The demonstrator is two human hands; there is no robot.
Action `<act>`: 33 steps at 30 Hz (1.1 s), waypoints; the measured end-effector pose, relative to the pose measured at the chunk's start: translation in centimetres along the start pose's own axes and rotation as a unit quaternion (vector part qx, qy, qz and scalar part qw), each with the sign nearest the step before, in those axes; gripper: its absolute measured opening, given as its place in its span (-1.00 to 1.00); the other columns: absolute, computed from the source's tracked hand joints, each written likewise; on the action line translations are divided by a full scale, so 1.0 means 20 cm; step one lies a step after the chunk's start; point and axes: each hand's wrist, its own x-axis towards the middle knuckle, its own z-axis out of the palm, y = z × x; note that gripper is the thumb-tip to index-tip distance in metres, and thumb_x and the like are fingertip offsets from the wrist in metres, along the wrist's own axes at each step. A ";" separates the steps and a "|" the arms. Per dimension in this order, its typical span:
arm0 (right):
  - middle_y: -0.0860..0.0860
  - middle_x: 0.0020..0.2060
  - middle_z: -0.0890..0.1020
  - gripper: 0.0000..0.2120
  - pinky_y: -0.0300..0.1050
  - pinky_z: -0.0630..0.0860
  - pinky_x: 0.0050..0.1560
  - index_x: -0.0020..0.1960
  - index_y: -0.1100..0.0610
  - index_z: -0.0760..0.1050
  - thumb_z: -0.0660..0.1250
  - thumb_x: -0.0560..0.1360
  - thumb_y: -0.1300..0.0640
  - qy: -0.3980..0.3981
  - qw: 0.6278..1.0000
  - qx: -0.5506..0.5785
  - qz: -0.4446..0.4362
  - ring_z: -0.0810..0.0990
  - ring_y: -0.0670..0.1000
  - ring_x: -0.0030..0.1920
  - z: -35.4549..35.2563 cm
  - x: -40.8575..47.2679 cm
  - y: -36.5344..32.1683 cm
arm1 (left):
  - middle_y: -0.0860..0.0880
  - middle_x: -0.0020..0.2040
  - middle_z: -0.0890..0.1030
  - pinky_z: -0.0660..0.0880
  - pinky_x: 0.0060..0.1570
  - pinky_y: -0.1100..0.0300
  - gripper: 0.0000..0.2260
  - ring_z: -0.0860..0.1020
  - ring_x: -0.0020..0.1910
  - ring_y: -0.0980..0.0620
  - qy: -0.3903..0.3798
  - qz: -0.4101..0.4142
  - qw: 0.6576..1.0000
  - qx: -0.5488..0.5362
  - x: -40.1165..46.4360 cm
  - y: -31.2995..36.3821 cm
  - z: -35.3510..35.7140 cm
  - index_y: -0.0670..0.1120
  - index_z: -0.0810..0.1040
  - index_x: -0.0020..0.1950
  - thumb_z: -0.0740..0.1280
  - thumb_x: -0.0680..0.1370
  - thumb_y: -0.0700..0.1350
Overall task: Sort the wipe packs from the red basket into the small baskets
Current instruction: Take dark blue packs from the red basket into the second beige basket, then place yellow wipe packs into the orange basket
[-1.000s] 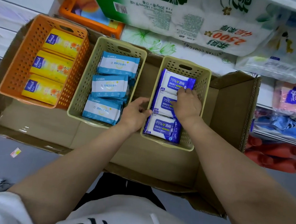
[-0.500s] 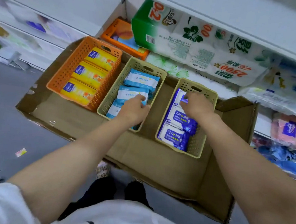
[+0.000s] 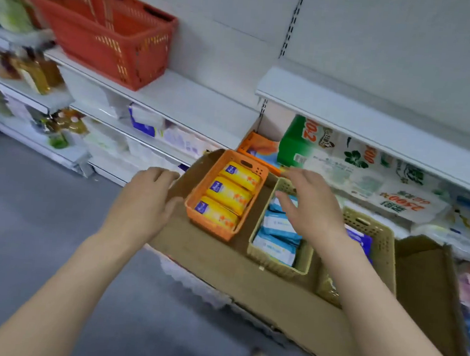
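Packs are sitting sorted in three small baskets.
I am holding both hands, left hand point(image 3: 143, 197) and right hand point(image 3: 311, 211), wide and empty; red basket point(image 3: 104, 30) inside is hiding.

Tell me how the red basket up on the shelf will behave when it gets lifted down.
The red basket looks like rigid slotted plastic, so it should probably keep its shape. No contents show through the slots, so it is likely light, though its inside is hidden. It seems to sit tilted near the shelf edge, so a one-sided pull might tip it; both hands seem safer.
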 end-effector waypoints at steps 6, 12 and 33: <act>0.06 0.33 0.53 -0.62 0.00 0.35 0.35 0.35 0.10 0.51 0.34 0.57 0.02 -0.012 0.998 0.037 -0.053 0.41 0.10 0.38 0.26 0.03 -0.68 | -0.15 0.30 0.51 0.44 0.23 -0.08 -0.59 0.45 0.28 -0.18 0.025 -0.015 1.000 0.003 -0.14 -0.58 -0.33 -0.15 0.48 0.37 0.37 0.57 -0.03; 0.01 0.33 0.53 -0.65 -0.03 0.37 0.34 0.33 0.04 0.51 0.30 0.58 -0.03 -0.036 0.994 0.060 -0.089 0.41 0.05 0.38 0.47 0.30 -1.17 | -0.14 0.33 0.49 0.40 0.26 -0.05 -0.59 0.43 0.30 -0.17 0.036 -0.037 0.999 0.014 -0.04 -1.04 -0.50 -0.14 0.46 0.40 0.30 0.60 0.01; -0.03 0.32 0.52 -0.61 -0.06 0.44 0.20 0.38 0.00 0.45 0.30 0.58 -0.04 0.021 0.995 0.092 -0.042 0.45 0.03 0.30 0.85 2.29 -2.20 | -0.08 0.31 0.50 0.45 0.18 -0.05 -0.58 0.46 0.27 -0.14 -0.011 0.041 0.997 0.058 1.77 -2.42 -1.05 -0.07 0.41 0.42 0.29 0.60 0.04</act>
